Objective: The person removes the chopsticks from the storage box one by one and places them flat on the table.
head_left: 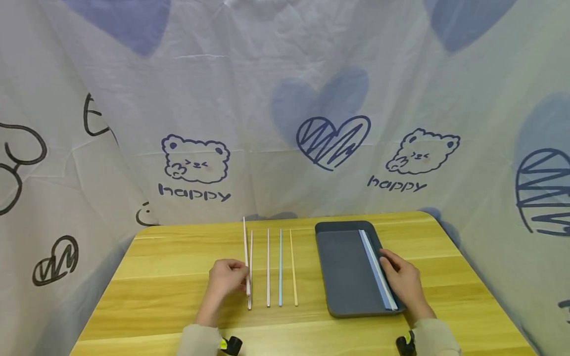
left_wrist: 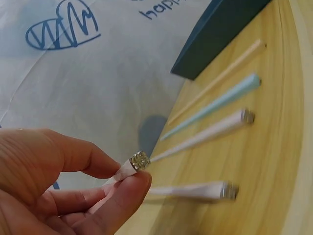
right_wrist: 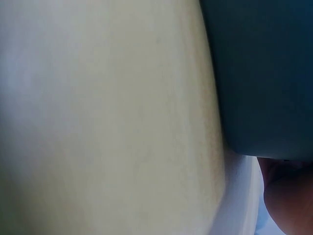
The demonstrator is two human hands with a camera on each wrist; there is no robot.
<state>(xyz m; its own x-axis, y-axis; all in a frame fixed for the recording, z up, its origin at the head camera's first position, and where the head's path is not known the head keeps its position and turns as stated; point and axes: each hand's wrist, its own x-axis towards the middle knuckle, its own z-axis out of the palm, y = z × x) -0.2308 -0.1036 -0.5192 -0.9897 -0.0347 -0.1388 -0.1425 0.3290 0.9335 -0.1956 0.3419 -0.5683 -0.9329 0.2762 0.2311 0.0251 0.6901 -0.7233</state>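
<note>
My left hand (head_left: 228,277) pinches a pale pink chopstick (head_left: 246,252) between thumb and fingers. In the left wrist view, the glittery end of this held chopstick (left_wrist: 140,160) points toward the camera. Just beside it, a second pale pink chopstick (head_left: 250,291) lies on the table. Farther right are another pale pink chopstick (head_left: 268,269), a light blue chopstick (head_left: 280,269) and a yellow chopstick (head_left: 293,269). My right hand (head_left: 405,282) holds the right rim of a dark grey tray (head_left: 347,272); its lower fingers are hidden. Blue and white chopsticks (head_left: 377,269) lie together along the tray's right side.
The wood-grain table (head_left: 160,277) stretches out on both sides of the chopsticks and tray. Behind its far edge hangs a pale cloth (head_left: 262,183) printed with hearts and bears. In the right wrist view, the tray wall (right_wrist: 264,83) fills the upper right.
</note>
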